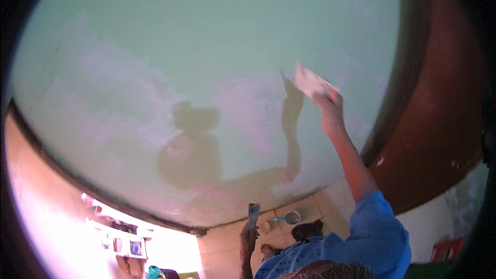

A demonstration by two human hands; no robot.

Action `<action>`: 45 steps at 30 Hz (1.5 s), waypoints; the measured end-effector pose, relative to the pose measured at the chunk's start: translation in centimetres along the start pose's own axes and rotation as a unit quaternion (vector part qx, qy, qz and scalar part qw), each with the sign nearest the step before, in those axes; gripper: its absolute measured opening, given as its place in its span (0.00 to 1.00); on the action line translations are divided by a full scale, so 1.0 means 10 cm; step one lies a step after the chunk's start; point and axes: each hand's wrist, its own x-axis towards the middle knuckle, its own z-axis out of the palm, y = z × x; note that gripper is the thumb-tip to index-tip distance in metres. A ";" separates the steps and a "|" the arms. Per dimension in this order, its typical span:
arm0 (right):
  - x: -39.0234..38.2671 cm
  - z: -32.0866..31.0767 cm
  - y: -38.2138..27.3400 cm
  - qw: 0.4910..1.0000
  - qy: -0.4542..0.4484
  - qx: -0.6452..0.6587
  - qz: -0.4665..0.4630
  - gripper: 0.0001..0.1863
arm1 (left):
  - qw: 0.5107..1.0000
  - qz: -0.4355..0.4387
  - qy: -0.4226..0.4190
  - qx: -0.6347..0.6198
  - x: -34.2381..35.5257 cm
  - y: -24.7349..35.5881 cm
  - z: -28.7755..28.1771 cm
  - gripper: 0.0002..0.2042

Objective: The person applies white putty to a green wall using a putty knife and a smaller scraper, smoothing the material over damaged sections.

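Note:
My right hand is raised to the pale green wall, arm stretched up and to the right. Its fingers are closed on a flat whitish rectangular plate, slightly blurred, which lies at or close to the wall's surface; whether it touches I cannot tell. Low in the view, my left hand grips a putty knife with its broad blade pointing up, apart from the wall. Several whitish, smeared patches mark the wall, and my shadow falls across it.
On the tiled floor stand a pot with a blue handle and a small round pale container. A reddish-brown panel borders the wall at right. Shelves with items are at lower left, and a red object at lower right.

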 end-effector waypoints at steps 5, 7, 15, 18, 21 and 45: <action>-1.16 -0.23 0.80 0.903 0.073 0.289 0.310 0.25 | 0.998 -0.026 0.003 -0.060 -0.02 0.34 0.20 0.15; -1.57 -0.13 0.89 0.821 0.111 0.328 0.453 0.20 | 0.996 -0.041 0.003 -0.074 -0.07 0.47 0.16 0.16; -0.99 0.34 0.42 0.968 -0.098 0.067 0.219 0.22 | 0.986 -0.035 -0.021 -0.161 -0.12 0.47 0.15 0.16; -0.07 1.00 -0.57 0.841 -0.122 -0.324 -0.417 0.26 | 0.993 -0.002 -0.026 -0.111 -0.08 0.42 -0.02 0.16; 0.53 1.61 -1.10 0.713 -0.047 -0.383 -0.586 0.31 | 0.997 0.036 -0.026 -0.063 0.04 0.13 -0.24 0.16; 0.85 2.62 -0.85 0.673 0.111 -0.581 -0.444 0.30 | 0.982 0.030 -0.129 -0.136 0.42 -0.51 -1.63 0.15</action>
